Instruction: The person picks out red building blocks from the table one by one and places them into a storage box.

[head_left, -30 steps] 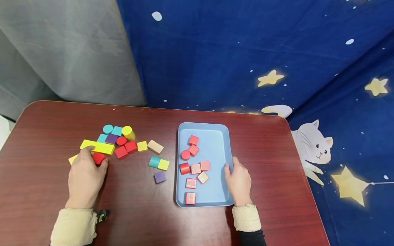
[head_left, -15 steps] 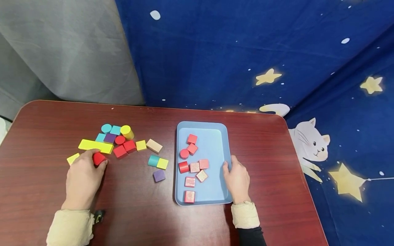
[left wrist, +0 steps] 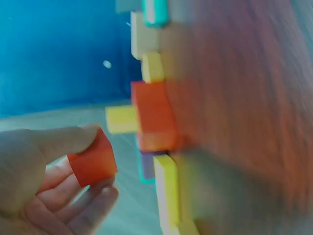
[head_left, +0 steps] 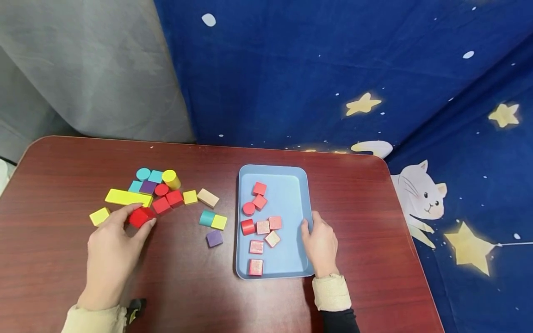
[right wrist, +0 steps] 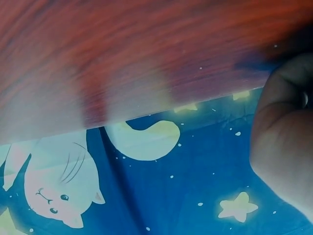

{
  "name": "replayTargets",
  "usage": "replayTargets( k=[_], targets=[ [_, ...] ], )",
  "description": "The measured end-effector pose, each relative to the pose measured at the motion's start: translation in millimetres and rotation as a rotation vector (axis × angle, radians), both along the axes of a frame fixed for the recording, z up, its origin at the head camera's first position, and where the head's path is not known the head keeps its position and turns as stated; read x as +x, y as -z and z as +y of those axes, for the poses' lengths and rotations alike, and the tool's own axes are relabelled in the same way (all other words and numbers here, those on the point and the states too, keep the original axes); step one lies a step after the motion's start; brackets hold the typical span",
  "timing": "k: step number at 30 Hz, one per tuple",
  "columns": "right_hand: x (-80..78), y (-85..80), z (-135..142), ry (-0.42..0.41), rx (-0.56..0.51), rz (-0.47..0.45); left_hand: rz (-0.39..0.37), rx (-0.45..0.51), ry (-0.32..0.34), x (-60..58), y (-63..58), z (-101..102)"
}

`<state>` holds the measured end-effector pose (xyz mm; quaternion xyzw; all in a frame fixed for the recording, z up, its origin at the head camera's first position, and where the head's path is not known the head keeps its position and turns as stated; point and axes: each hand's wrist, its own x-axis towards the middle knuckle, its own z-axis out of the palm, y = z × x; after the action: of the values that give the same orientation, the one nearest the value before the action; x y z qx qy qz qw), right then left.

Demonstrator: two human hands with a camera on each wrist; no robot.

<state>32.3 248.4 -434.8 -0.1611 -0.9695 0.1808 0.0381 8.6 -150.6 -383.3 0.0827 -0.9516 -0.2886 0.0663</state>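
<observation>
My left hand [head_left: 112, 252] pinches a red block [head_left: 140, 217] between thumb and fingers, and the left wrist view shows this red block [left wrist: 95, 160] raised off the table. Just beyond it lie a long yellow block [head_left: 129, 197] and two red cubes [head_left: 161, 205]. A yellow block [head_left: 100, 216] sits to the left of the fingers. On the right, my right hand [head_left: 321, 245] grips the right rim of a blue tray [head_left: 287, 185], thumb over the inner side. Several red and pinkish blocks [head_left: 256, 247] lie in the tray, mostly along its left half.
Behind the long yellow block cluster turquoise blocks [head_left: 156, 176], a purple block [head_left: 147, 187] and a yellow cylinder [head_left: 171, 179]. Between cluster and tray lie a plain wooden block [head_left: 207, 198], a teal cylinder [head_left: 207, 218] and a purple cube [head_left: 214, 238]. A blue curtain [head_left: 266, 74] hangs behind the table.
The left hand has taken the red block from beside the long yellow block and shifted it slightly to the right. The right hand stays on the tray rim.
</observation>
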Motion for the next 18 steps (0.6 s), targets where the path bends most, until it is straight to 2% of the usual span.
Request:
replayTargets(
  k=[3,7,14,18],
  targets=[
    [-0.3,-1.8,0,0.002,0.000,-0.003,0.035,0.017,0.037,2.6,-9.6,11],
    [-0.3,-2.2,0,0.004,-0.003,-0.007,0.059,0.033,0.089,5.6,-15.8,27],
    [0.2,-3.3,-1,0.003,-0.007,-0.013,0.108,0.097,0.218,9.4,-15.5,52],
    [0.4,-3.1,0,0.002,-0.007,-0.012,0.127,0.121,0.252,11.3,-12.9,64]
  ],
)
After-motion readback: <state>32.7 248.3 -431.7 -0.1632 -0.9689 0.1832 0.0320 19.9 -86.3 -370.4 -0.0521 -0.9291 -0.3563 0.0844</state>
